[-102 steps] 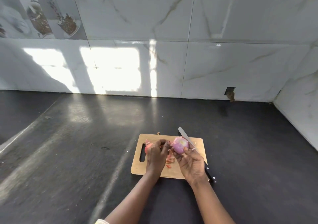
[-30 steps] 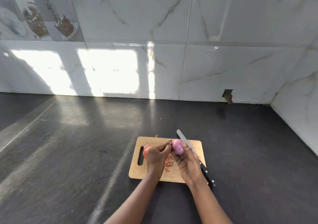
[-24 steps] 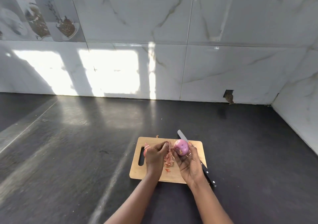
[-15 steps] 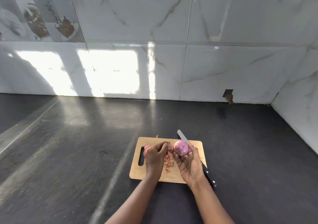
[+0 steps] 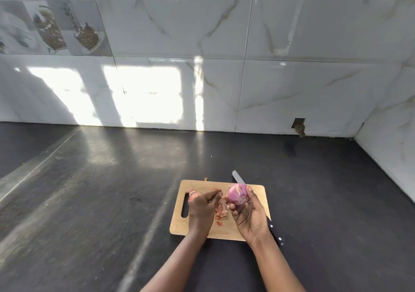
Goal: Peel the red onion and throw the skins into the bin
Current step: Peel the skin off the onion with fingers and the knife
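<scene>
Well, the dark countertop [image 5: 89,190] fills the lower frame, and the wooden cutting board [image 5: 179,226] sits on it at lower centre, with the knife [image 5: 237,177] lying along its right edge. My left hand [image 5: 201,206] is curled over the board's middle, thumb against forefinger; whether a flake is pinched there I cannot tell. My right hand [image 5: 249,215] cups the red onion [image 5: 238,195] above the board's upper right, fingers and thumb wrapped round its lower half. It looks mostly bare and glossy, so I judge it firm, light and slick, best gripped at its ends. The skins [image 5: 222,208] lie between my hands, papery and apt to scatter.
</scene>
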Tool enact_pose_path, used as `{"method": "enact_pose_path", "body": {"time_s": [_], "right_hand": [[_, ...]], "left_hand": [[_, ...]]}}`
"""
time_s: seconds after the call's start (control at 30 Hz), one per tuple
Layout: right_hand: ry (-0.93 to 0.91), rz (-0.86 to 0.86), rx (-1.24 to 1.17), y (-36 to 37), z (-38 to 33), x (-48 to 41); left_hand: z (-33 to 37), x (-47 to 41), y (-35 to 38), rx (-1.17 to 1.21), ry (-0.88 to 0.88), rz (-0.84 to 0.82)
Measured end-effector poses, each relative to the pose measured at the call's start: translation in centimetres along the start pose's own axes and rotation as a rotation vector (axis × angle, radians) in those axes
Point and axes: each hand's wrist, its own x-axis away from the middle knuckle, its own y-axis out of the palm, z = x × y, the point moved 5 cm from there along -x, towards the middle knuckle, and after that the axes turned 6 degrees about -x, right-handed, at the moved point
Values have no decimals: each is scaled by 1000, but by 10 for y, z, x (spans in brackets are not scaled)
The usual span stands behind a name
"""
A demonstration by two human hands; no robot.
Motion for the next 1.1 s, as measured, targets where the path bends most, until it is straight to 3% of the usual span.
{"method": "enact_pose_path", "body": {"time_s": [0.17, 0.33, 0.57, 1.1], "right_hand": [[-28, -35, -60, 5, -1, 3], [-56, -68, -46, 6, -1, 3], [-145, -67, 67, 7, -5, 4], [-149, -58, 120, 7, -3, 2]], "left_hand": [[25, 10, 0, -70, 292, 78], [32, 14, 5, -83, 425, 87], [24, 12, 8, -114, 384, 113], [27, 13, 7, -155, 435, 97]]}}
